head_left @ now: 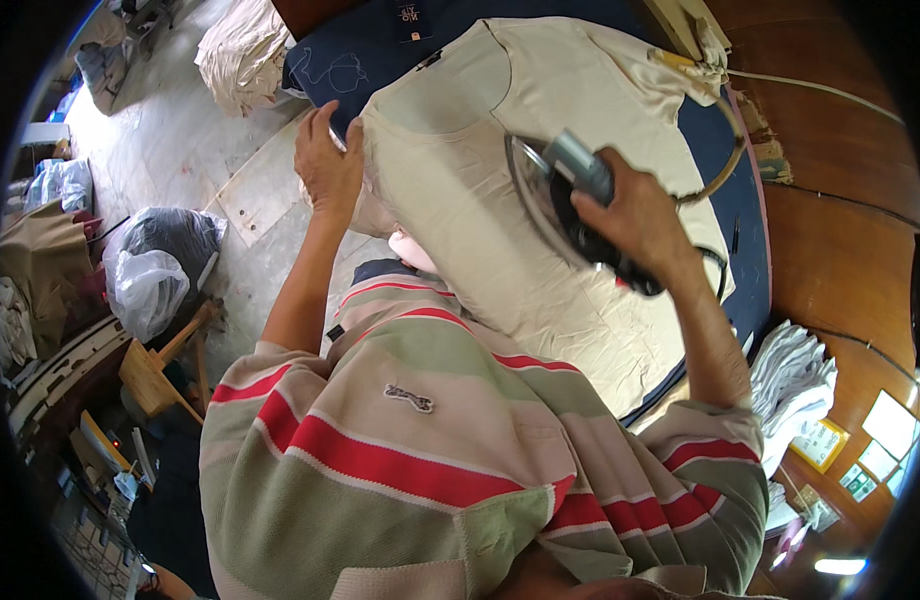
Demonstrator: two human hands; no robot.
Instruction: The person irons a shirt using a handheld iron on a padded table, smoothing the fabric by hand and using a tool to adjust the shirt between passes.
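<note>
Cream cotton T-shirt (500, 200) lies flat along the blue padded counter (745, 240); right hand (635, 215) grips the steel-soled iron (555, 195) tilted above it, left hand (327, 165) pinches its near edge.

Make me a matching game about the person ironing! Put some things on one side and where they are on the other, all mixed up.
Things:
1. cream cotton T-shirt
2. silver-soled iron with a dark handle
3. black plastic rubbish bag
4. stack of folded white cloths

Places:
A. on the floor, to the person's left
B. held in the grip of the right hand
C. spread flat on the navy blue padded board, its edge pinched by the left hand
D. beside the board, to the person's right

Pairs: 1-C, 2-B, 3-A, 4-D
</note>
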